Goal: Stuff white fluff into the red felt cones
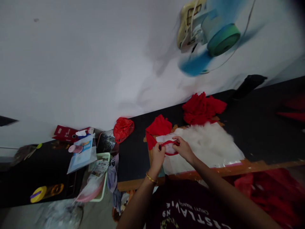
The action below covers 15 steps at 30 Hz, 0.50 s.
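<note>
My left hand (158,155) and my right hand (182,148) pinch a narrow loop of red fabric (170,154) from either side. The loop lies over a white sheet (170,163) at the table's front edge. Fluffy white stuffing (207,140) is heaped on that sheet, just right of my right hand. Behind my left hand, a small bunch of red cloth (160,126) rests on the table. Whether the loop is sewn to something else is too small to tell.
A larger red cloth pile (202,108) sits by the wall. On the wall hangs a fan (221,38) with blurred blue blades. To the left are a red plastic bag (123,128), a green-rimmed basket (106,178) and a yellow-lidded bottle (45,192). Red fabric (274,190) hangs at lower right.
</note>
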### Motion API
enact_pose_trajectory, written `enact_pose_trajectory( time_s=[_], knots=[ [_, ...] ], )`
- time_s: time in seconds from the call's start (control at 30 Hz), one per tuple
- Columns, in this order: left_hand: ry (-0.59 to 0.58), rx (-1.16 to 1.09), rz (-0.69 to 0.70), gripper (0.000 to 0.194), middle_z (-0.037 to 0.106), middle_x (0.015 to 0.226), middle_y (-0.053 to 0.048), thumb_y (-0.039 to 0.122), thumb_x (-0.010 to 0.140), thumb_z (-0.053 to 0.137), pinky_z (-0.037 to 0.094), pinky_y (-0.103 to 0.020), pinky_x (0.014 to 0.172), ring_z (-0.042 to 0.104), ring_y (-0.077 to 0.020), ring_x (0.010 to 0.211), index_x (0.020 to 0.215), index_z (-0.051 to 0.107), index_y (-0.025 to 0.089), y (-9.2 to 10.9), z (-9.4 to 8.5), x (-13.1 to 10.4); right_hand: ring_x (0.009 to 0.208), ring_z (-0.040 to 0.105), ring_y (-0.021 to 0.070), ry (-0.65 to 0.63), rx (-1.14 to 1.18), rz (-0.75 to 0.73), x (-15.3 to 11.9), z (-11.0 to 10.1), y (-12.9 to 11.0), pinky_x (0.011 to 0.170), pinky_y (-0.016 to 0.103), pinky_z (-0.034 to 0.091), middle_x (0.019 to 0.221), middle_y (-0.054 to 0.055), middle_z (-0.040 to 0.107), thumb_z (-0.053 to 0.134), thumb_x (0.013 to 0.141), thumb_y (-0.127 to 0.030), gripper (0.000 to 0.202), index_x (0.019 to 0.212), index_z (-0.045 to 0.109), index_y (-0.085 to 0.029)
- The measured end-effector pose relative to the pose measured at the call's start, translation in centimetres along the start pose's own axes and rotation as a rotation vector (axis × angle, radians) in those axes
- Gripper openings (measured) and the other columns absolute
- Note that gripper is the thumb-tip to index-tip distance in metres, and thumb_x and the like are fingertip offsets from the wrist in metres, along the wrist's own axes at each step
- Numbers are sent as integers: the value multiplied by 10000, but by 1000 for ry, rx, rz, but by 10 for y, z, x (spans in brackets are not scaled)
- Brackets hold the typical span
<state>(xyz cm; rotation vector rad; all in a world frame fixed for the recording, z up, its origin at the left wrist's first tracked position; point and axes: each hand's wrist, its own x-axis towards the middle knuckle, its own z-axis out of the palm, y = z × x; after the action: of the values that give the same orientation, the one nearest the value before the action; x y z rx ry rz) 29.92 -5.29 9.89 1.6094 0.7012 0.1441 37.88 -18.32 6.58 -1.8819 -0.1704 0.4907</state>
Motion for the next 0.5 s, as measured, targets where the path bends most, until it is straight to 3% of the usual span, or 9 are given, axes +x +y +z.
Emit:
enact_pose_trajectory(
  time_s=[0.1, 0.17, 0.23, 0.3, 0.37, 0.4, 0.5],
  knots=[
    [-44, -182, 20, 215, 590, 756, 21, 391, 809, 687, 396, -223, 566, 510, -117, 611, 920, 656, 209, 1, -9, -10, 752, 628, 197, 32, 85, -7, -1, -6, 3, 715, 322, 495, 846, 13, 684, 570, 643, -313, 477, 1104, 615, -200],
    [6, -322, -10, 301, 573, 737, 27, 489, 808, 703, 397, -218, 557, 508, -112, 611, 908, 640, 213, -3, -15, -20, 785, 628, 201, 63, 161, 8, -4, -9, 1, 721, 324, 505, 910, 25, 685, 572, 647, -326, 483, 1114, 610, -207],
    [17, -480, -176, 400, 548, 682, 32, 577, 770, 726, 397, -223, 533, 501, -105, 567, 819, 609, 197, -9, -16, -29, 829, 632, 207, 90, 260, 25, -7, -8, -3, 727, 326, 516, 981, 39, 684, 568, 655, -331, 467, 1104, 602, -209],
    [-87, -666, -383, 481, 615, 730, -8, 637, 725, 744, 468, -250, 584, 594, -139, 634, 804, 617, 180, -15, -12, -33, 860, 639, 208, 94, 360, 32, -12, -2, -9, 744, 325, 525, 1008, 41, 684, 568, 664, -328, 439, 1086, 592, -211],
    [-203, -867, -464, 513, 710, 913, -78, 640, 731, 740, 549, -317, 744, 689, -206, 838, 923, 668, 170, -14, -3, -29, 857, 649, 207, 45, 427, 40, -17, 7, -13, 747, 327, 535, 982, 36, 689, 576, 666, -325, 418, 1069, 583, -212],
    [-206, -954, -446, 500, 727, 1003, -92, 608, 746, 742, 557, -339, 829, 699, -222, 932, 987, 679, 175, -12, 2, -25, 856, 655, 208, 13, 437, 40, -20, 10, -14, 749, 330, 540, 969, 35, 693, 583, 663, -322, 414, 1062, 581, -213],
    [-52, -1022, -375, 380, 746, 1023, -70, 461, 750, 776, 549, -331, 905, 710, -208, 956, 997, 683, 187, 2, 17, -5, 859, 659, 211, 8, 341, -18, -29, 13, -19, 740, 334, 544, 981, 44, 698, 610, 674, -333, 406, 1060, 576, -213]
  ],
)
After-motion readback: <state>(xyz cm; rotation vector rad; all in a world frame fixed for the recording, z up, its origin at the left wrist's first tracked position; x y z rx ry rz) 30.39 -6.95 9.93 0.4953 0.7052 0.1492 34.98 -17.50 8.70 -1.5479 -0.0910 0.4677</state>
